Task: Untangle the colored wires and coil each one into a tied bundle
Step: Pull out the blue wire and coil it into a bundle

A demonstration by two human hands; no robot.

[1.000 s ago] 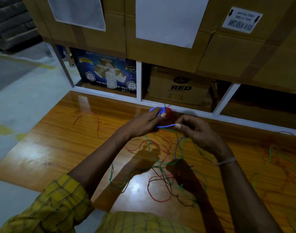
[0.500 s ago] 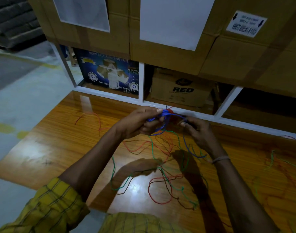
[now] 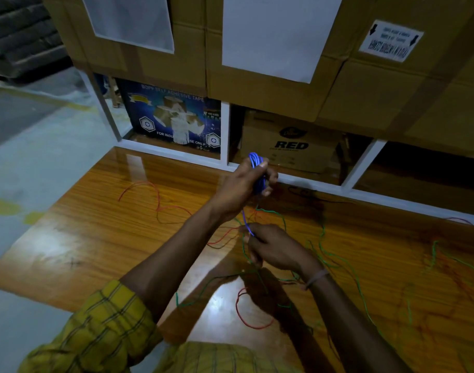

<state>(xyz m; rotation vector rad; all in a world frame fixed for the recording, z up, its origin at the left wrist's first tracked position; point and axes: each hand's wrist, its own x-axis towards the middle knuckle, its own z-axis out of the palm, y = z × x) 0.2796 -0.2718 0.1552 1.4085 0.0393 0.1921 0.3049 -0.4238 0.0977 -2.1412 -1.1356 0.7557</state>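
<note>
My left hand (image 3: 244, 181) is raised above the wooden table (image 3: 101, 238) and grips a coil of blue wire (image 3: 255, 160) whose loops stick out above my fingers. One blue strand runs straight down from the coil to my right hand (image 3: 273, 250), which pinches its end close to the table. Under and around my right hand lies a tangle of loose wires: a red wire (image 3: 246, 319) in front, green wire (image 3: 346, 265) to the right, and dark strands between them. Another red wire (image 3: 147, 189) curls at the left.
A white shelf frame (image 3: 225, 133) runs along the table's far edge, with a blue tape box (image 3: 173, 119) and a brown "RED" carton (image 3: 289, 142) inside. Large cartons (image 3: 351, 84) are stacked above. More green wire (image 3: 435, 251) lies far right. Grey floor (image 3: 28, 146) is at left.
My left hand lifted the blue coil higher and upright. My right hand dropped down toward the table and nearer to me, drawing a blue strand taut between both hands.
</note>
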